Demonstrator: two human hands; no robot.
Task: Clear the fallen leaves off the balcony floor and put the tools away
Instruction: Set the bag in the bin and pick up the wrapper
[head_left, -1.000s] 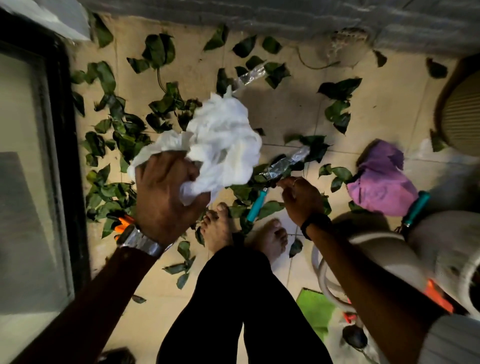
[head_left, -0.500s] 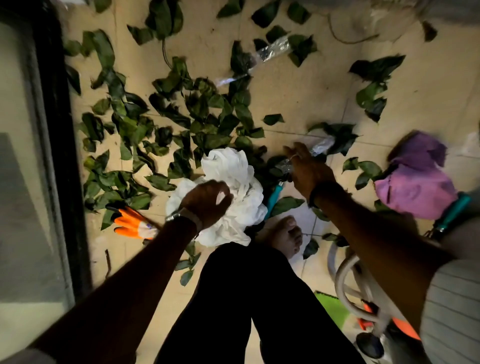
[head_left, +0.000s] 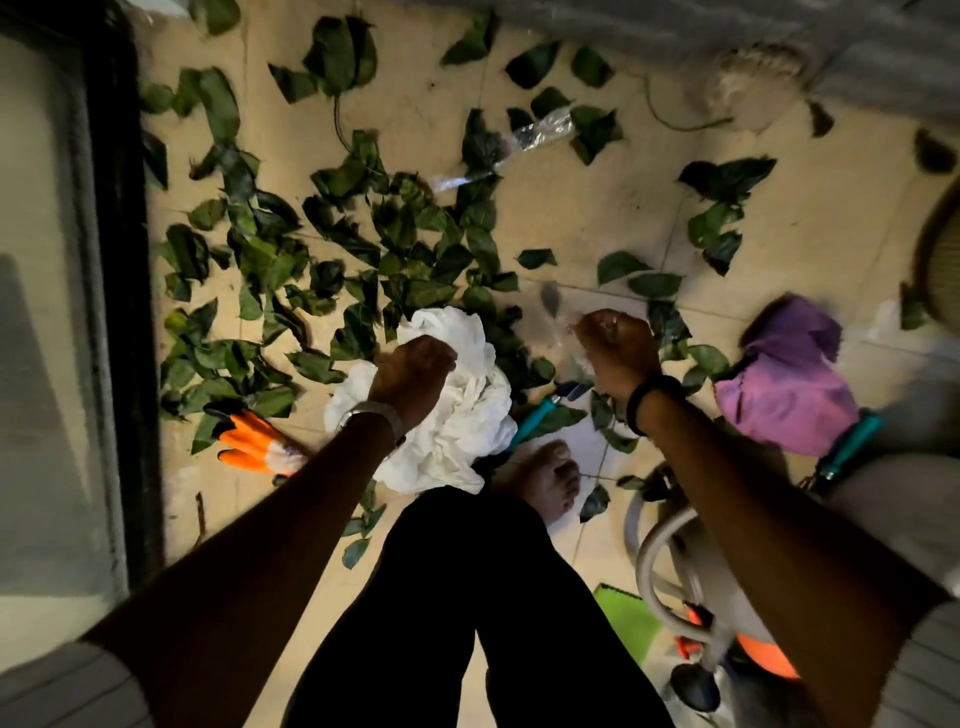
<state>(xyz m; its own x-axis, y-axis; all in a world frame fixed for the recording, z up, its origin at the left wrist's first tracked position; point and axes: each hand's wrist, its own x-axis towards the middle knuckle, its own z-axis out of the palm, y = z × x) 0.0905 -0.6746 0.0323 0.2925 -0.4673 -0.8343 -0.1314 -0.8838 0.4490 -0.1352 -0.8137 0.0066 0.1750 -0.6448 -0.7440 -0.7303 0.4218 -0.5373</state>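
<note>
Leaves cover the balcony floor from its door-side left edge to its middle, none visibly gathered yet. Orange gloves lie near that left edge. The left hand grips a crumpled white bag; the right hand pinches blurred clear plastic above a teal-handled tool. A purple cloth lies rightward.

Beige tiled floor, dark grout lines, dim warm light. Glass door with black frame along left edge. Grey rough wall across top. Round floor drain near wall. Woven basket at right edge. Purple cloth at right.
</note>
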